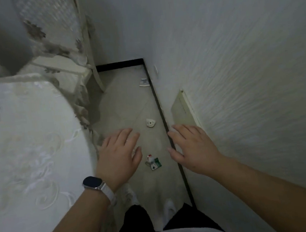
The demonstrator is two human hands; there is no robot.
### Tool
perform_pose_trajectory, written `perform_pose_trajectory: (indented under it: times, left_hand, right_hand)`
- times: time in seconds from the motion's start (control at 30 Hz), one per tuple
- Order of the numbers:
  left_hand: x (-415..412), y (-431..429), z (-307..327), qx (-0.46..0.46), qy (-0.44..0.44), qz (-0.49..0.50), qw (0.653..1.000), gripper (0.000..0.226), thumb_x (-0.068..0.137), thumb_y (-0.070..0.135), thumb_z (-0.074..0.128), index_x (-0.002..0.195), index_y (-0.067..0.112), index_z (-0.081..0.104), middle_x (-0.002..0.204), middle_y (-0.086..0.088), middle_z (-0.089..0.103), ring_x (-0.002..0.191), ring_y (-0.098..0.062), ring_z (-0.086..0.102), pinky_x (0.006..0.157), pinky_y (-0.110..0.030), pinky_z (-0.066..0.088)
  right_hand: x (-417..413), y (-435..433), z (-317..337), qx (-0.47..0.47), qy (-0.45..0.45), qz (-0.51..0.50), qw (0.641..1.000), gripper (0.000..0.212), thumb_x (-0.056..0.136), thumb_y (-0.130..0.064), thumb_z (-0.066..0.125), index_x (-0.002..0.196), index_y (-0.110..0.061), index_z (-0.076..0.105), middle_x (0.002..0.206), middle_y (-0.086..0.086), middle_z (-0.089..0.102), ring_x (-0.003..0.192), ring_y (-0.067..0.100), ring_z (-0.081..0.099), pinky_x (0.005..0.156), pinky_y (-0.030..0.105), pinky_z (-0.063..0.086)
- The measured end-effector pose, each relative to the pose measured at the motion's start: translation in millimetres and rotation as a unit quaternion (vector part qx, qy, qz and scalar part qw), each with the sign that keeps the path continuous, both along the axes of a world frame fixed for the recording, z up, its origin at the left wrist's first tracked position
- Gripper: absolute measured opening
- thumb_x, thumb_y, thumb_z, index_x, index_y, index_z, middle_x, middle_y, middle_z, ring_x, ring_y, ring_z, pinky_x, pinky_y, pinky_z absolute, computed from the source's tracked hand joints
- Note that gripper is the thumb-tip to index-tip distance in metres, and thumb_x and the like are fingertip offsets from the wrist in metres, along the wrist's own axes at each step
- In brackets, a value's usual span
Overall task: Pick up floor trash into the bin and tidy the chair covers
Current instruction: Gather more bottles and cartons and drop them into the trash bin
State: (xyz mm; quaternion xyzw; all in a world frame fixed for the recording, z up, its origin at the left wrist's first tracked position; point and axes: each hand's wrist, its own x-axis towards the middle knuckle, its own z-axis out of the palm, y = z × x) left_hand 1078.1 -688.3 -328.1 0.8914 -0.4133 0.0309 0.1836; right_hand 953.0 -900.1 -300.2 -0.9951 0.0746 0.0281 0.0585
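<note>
Three bits of trash lie on the narrow tiled floor strip: a green-and-white wrapper nearest my feet, a crumpled white piece further on, and a bluish-white scrap near the far corner by the skirting. My left hand, with a watch on its wrist, hovers palm down with straight fingers above the floor, left of the green wrapper. My right hand hovers likewise on the right, over the black skirting. Both hold nothing. A chair with an embroidered cover stands at the upper left.
A table with a pale embroidered cloth fills the left side. A textured white wall closes the right, with a black skirting along its foot and a pale panel on it. My white shoes stand on the tiles.
</note>
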Motion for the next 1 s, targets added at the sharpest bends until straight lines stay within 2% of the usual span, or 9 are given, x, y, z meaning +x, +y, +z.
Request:
perform_pose_trajectory:
  times: [0.1,0.2,0.37,0.5,0.63,0.8,1.0]
  left_hand:
    - [29.6,-20.5,-26.0,0.002,0.021,-0.008,1.0,0.037,0.083,0.032,0.058,0.115,0.014,0.067,0.12,-0.009,0.065,0.103,-0.032,0.062,0.086,-0.04,0.046]
    - [48.2,-37.4,-59.3,0.003,0.053,0.012,0.999,0.038,0.084,0.034,0.056,0.115,0.015,0.068,0.119,-0.008,0.066,0.102,-0.03,0.062,0.087,-0.038,0.043]
    - [67.3,-63.8,-134.8,0.028,0.147,0.103,0.983,0.044,0.084,0.037,0.049,0.117,0.015,0.068,0.119,-0.008,0.066,0.106,-0.032,0.063,0.087,-0.043,0.048]
    - [76.9,-79.6,-211.3,0.015,0.194,0.187,0.963,0.042,0.082,0.034,0.055,0.116,0.013,0.068,0.12,-0.011,0.066,0.108,-0.034,0.062,0.087,-0.045,0.049]
    - [80.9,-92.6,-303.0,-0.001,0.2,0.21,0.957,0.042,0.081,0.028,0.059,0.118,0.01,0.068,0.12,-0.011,0.065,0.107,-0.035,0.061,0.089,-0.043,0.048]
    - [80.6,-101.1,-429.5,-0.016,0.269,0.239,0.933,0.047,0.085,0.029,0.057,0.127,0.007,0.06,0.124,-0.015,0.06,0.112,-0.034,0.056,0.094,-0.042,0.045]
    - [72.9,-104.4,-580.7,0.021,0.345,0.294,0.891,0.059,0.089,0.039,0.054,0.141,0.012,0.048,0.137,-0.011,0.053,0.124,-0.029,0.049,0.102,-0.036,0.037]
  right_hand:
    - [26.0,-7.0,-16.8,0.008,0.022,-0.018,1.0,0.051,0.087,-0.048,0.048,0.122,-0.013,0.063,0.129,0.01,0.059,0.112,0.03,0.056,0.093,0.043,0.045]
    - [48.5,-18.3,-41.4,0.013,0.031,-0.05,0.998,0.053,0.088,-0.049,0.045,0.124,-0.014,0.062,0.13,0.009,0.059,0.115,0.029,0.056,0.095,0.043,0.044]
    - [83.2,-38.8,-116.1,0.073,0.044,-0.087,0.993,0.053,0.085,-0.047,0.046,0.12,-0.011,0.064,0.125,0.011,0.062,0.112,0.031,0.059,0.092,0.044,0.048]
    - [100.2,-51.9,-207.3,0.104,0.08,-0.062,0.989,0.055,0.086,-0.05,0.045,0.121,-0.013,0.064,0.126,0.009,0.062,0.112,0.03,0.059,0.091,0.043,0.049]
    - [109.0,-61.4,-310.4,0.142,0.089,-0.075,0.983,0.051,0.086,-0.046,0.049,0.122,-0.012,0.063,0.127,0.009,0.061,0.112,0.031,0.058,0.089,0.043,0.047]
    - [105.4,-68.6,-446.1,0.192,0.101,-0.103,0.971,0.043,0.086,-0.034,0.062,0.118,-0.004,0.063,0.116,0.015,0.062,0.1,0.035,0.058,0.085,0.039,0.046]
    - [86.1,-71.4,-591.5,0.229,0.164,-0.146,0.948,0.055,0.094,-0.038,0.059,0.141,-0.014,0.046,0.141,0.008,0.047,0.124,0.026,0.046,0.098,0.035,0.037]
